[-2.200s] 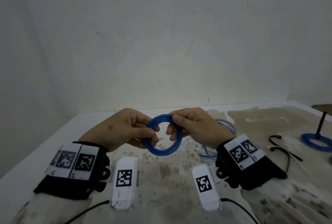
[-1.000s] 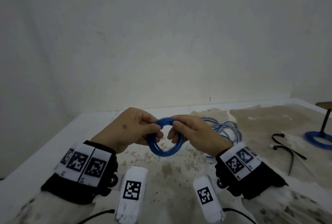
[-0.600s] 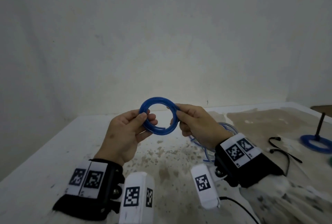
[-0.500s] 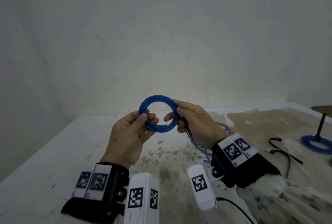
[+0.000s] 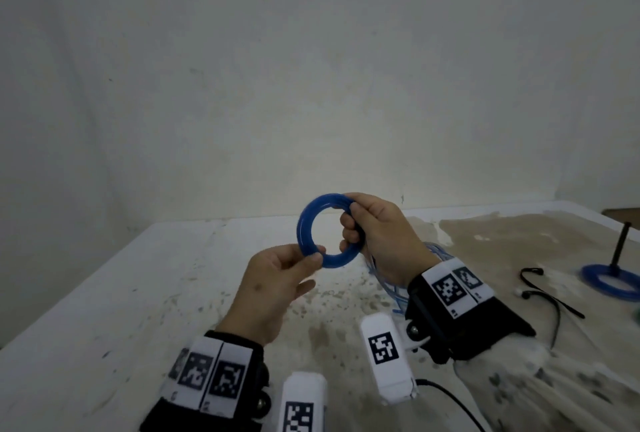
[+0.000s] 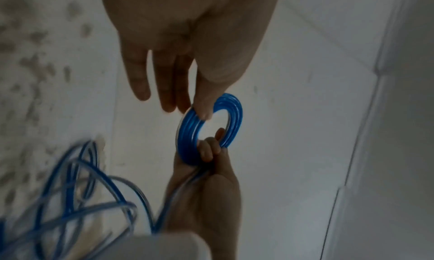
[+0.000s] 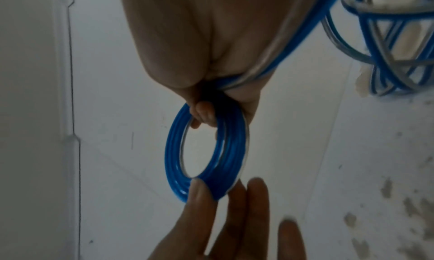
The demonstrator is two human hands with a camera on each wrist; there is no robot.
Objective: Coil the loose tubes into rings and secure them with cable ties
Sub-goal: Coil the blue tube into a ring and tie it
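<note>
You've lifted the coil (image 5: 325,231) off the bench (image 5: 104,310); your right hand (image 5: 381,234) curls round its far side, your left hand (image 5: 277,286) now pinches the near rim. Loose tube (image 6: 70,199) trails behind your right fingers (image 7: 204,113) — keep winding.

Bare workroom (stained table (image 5: 104,310), plain wall (image 5: 311,85))

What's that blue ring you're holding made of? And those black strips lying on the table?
The blue ring looks like thin flexible plastic tubing, glossy and translucent: separate windings show at the wrist, and loose tubing beside it lets light through. The black strips look like thin matte plastic, probably nylon cable ties, though they are too small to be sure.
</note>
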